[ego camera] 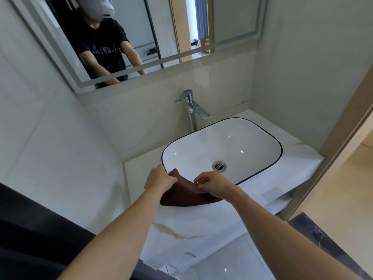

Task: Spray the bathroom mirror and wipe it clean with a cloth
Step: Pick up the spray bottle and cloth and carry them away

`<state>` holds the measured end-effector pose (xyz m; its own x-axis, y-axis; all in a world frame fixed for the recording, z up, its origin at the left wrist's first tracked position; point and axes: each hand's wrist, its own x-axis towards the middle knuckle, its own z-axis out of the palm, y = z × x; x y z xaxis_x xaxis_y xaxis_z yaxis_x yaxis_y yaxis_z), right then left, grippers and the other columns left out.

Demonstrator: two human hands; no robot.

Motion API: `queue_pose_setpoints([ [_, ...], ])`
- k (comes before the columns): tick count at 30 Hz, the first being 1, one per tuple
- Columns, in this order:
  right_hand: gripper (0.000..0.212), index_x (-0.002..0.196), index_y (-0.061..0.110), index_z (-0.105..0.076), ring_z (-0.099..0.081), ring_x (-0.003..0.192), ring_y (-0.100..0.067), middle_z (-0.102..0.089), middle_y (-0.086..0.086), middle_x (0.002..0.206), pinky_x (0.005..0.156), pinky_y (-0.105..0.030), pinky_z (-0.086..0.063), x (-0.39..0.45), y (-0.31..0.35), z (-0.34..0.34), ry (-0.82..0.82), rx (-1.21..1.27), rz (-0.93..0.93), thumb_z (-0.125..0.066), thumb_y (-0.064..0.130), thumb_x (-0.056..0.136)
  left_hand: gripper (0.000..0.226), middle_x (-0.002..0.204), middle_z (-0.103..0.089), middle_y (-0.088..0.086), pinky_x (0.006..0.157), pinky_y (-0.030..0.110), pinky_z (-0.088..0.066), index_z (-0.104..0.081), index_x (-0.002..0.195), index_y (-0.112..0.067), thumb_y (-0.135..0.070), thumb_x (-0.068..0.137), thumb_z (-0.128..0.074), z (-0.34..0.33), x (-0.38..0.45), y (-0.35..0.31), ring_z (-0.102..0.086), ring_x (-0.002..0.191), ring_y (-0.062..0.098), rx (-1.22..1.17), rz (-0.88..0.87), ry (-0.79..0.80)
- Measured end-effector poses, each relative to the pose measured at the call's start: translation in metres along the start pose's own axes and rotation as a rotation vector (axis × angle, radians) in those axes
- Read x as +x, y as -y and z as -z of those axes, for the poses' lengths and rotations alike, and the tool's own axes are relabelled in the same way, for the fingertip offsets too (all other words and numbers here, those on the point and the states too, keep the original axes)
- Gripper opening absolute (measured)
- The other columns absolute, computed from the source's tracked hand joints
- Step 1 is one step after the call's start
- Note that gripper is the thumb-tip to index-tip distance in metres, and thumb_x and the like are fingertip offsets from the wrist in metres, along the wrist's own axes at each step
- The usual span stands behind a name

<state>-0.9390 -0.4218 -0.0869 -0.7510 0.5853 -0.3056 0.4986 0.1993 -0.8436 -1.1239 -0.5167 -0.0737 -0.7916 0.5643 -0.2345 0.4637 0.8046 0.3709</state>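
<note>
The dark brown cloth (pixel 181 196) lies draped over the near rim of the white basin (pixel 252 146), at about 7 o'clock on its oval, hanging partly onto the counter (pixel 201 221). The left hand (pixel 158 179) grips the cloth's left end with curled fingers, right where the black-edged rim curves; the right hand (pixel 214 186) pinches a fold at the cloth's right side. The hands are near each other, the cloth between them. The basin's bowl lies open beyond the hands toward 12 o'clock, drain (pixel 219 165) at its middle. The chrome faucet (pixel 192 107) stands at the basin's 11 o'clock. The mirror (pixel 232 23) hangs on the wall above. A wall closes the counter at 9 o'clock; at 3 o'clock its edge drops beside a door frame
</note>
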Motion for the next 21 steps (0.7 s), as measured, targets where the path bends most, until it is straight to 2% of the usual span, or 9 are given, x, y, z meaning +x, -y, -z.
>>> queue_pose_setpoints([
  [2, 0.022, 0.102, 0.020, -0.074, -0.064, 0.095, -0.012, -0.072, 0.006, 0.099, 0.083, -0.022, -0.048, -0.002, 0.000, -0.002, 0.017, -0.118, 0.048, -0.064, 0.011, 0.085, 0.049, 0.128, -0.055, 0.002, 0.097, 0.038, -0.044, -0.054, 0.127, -0.017, -0.038, 0.085, -0.067, -0.005, 0.005, -0.007, -0.051, 0.121, 0.026, 0.363, -0.276, -0.139],
  [4, 0.022, 0.103, 0.019, -0.075, -0.061, 0.095, -0.010, -0.071, 0.006, 0.102, 0.080, -0.018, -0.043, -0.003, -0.002, -0.003, 0.020, -0.152, 0.057, -0.062, 0.010, 0.087, 0.047, 0.134, -0.056, 0.000, 0.107, 0.039, -0.033, -0.053, 0.132, -0.020, -0.035, 0.089, -0.061, -0.013, 0.014, -0.016, -0.041, 0.133, 0.024, 0.589, -0.462, -0.099],
  [5, 0.023, 0.103, 0.019, -0.075, -0.060, 0.095, -0.010, -0.070, 0.006, 0.103, 0.078, -0.017, -0.042, -0.003, -0.004, -0.004, 0.013, -0.151, 0.054, -0.060, 0.010, 0.087, 0.045, 0.133, -0.057, 0.001, 0.109, 0.041, -0.028, -0.052, 0.131, -0.019, -0.033, 0.089, -0.059, -0.017, 0.018, -0.020, -0.037, 0.137, 0.023, 0.660, -0.488, -0.050],
  [8, 0.028, 0.103, 0.020, -0.075, -0.061, 0.099, -0.011, -0.071, 0.005, 0.107, 0.075, -0.014, -0.041, -0.002, -0.009, -0.004, -0.019, -0.122, 0.055, -0.056, 0.007, 0.087, 0.037, 0.123, -0.061, 0.004, 0.106, 0.045, -0.025, -0.054, 0.120, -0.017, -0.027, 0.085, -0.053, -0.027, 0.025, -0.032, -0.039, 0.130, 0.026, 0.742, -0.426, 0.057],
  [13, 0.031, 0.104, 0.020, -0.074, -0.062, 0.100, -0.011, -0.072, 0.006, 0.107, 0.076, -0.013, -0.042, 0.000, -0.014, -0.003, -0.052, -0.051, 0.050, -0.054, 0.005, 0.087, 0.042, 0.126, -0.047, 0.007, 0.105, 0.044, -0.028, -0.058, 0.121, -0.016, -0.033, 0.082, -0.056, -0.025, 0.036, -0.044, -0.046, 0.118, 0.030, 0.786, -0.330, 0.210],
  [15, 0.031, 0.106, 0.019, -0.074, -0.063, 0.102, -0.012, -0.072, 0.005, 0.107, 0.080, -0.015, -0.044, 0.001, -0.015, -0.005, -0.054, -0.033, 0.043, -0.054, 0.005, 0.087, 0.034, 0.119, -0.051, 0.007, 0.100, 0.040, -0.032, -0.060, 0.112, -0.015, -0.027, 0.080, -0.059, -0.020, 0.037, -0.048, -0.052, 0.107, 0.028, 0.711, -0.293, 0.259],
  [18, 0.028, 0.110, 0.018, -0.073, -0.064, 0.106, -0.013, -0.072, 0.004, 0.111, 0.092, -0.023, -0.050, 0.005, -0.017, -0.004, -0.085, 0.026, 0.009, -0.058, 0.008, 0.089, 0.016, 0.102, -0.059, 0.004, 0.091, 0.035, -0.033, -0.057, 0.096, -0.014, -0.017, 0.081, -0.062, -0.017, 0.035, -0.052, -0.050, 0.092, 0.025, 0.608, -0.265, 0.289],
  [21, 0.031, 0.120, 0.021, -0.069, -0.063, 0.109, -0.013, -0.068, 0.004, 0.117, 0.098, -0.028, -0.050, 0.008, -0.019, -0.001, -0.105, 0.112, -0.050, -0.065, 0.016, 0.089, 0.012, 0.099, -0.061, 0.004, 0.102, 0.041, -0.029, -0.054, 0.092, -0.015, -0.008, 0.082, -0.057, -0.018, 0.033, -0.053, -0.053, 0.094, 0.025, 0.531, -0.279, 0.240],
])
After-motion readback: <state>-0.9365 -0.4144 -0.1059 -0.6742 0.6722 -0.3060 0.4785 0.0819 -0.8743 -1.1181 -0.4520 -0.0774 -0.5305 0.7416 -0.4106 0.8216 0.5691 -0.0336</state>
